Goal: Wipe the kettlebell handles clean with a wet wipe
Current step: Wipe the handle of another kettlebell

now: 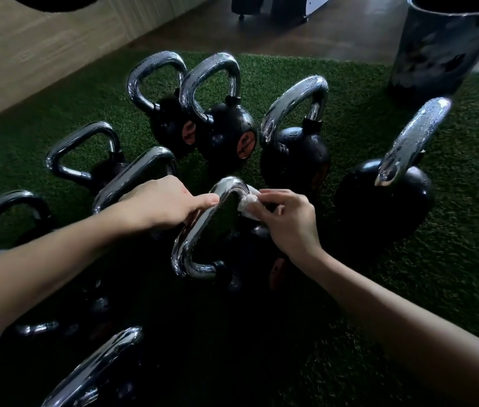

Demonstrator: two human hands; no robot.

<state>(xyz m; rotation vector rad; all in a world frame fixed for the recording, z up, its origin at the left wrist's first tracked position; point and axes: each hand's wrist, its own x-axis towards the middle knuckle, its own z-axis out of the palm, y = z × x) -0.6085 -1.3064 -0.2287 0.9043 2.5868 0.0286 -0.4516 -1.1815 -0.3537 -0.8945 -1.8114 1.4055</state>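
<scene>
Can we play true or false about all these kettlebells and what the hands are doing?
1. The right hand holds a white wipe against a kettlebell handle. True.
2. The left hand holds a spray bottle. False: it grips that same handle.
3. The kettlebells stand on green turf. True.
4. The far-right handle is dry. False: water drops cover it.

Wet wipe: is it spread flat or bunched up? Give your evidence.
Bunched up. The wet wipe is a crumpled white wad pinched by the right hand against the kettlebell handle.
</scene>
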